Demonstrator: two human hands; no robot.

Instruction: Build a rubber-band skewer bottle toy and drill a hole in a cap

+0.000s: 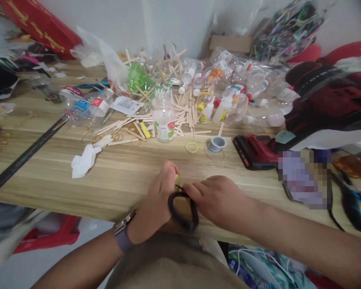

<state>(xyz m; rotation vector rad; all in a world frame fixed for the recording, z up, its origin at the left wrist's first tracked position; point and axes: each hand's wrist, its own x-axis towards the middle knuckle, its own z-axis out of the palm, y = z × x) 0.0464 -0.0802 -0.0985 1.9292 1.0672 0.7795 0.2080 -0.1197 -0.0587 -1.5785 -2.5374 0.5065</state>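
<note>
My left hand [161, 192], wearing a watch, is closed around a small yellow piece [177, 181] near the table's front edge. Most of that piece is hidden by the fingers, and its kind is unclear. My right hand [215, 196] grips black-handled scissors [172, 208] close to the blades, with the dark tip against the yellow piece. The handle loop hangs between the two hands. Beyond them lie a yellow ring [192, 147] and a spool of thin wire or thread [217, 143]. A clear plastic bottle with a fruit label [164, 124] stands upright farther back.
Loose wooden sticks [186, 108] and several plastic bottles [255, 80] crowd the back. A red and black power tool [258, 150] and pliers [351, 200] occupy the right. At left are a crumpled tissue [84, 160] and a long dark rod [27, 154] with bottles at its end.
</note>
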